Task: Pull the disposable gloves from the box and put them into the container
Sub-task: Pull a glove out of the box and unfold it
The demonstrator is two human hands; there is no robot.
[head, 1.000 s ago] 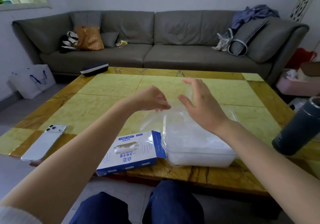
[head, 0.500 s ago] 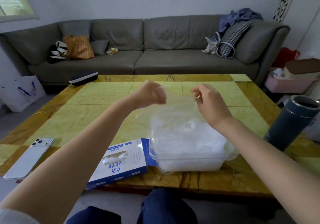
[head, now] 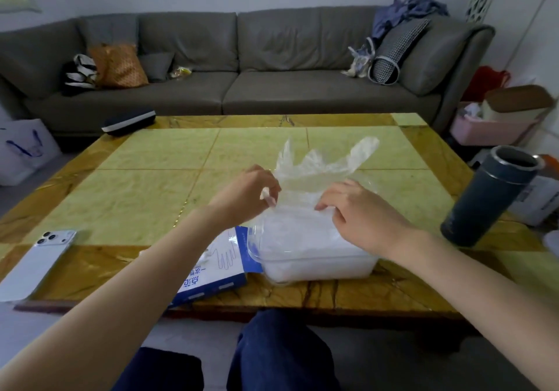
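Head: glove (head: 320, 163) over container (head: 317, 266), btwn L hand (head: 245, 191), R hand (head: 360, 212)

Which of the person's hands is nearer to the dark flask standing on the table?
Right. The right hand, holding the glove over the container, is to the left of the dark flask. The left hand pinches the glove's other side, farther left.

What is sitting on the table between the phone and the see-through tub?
The blue glove box, right beside the tub, as seen in the head view.
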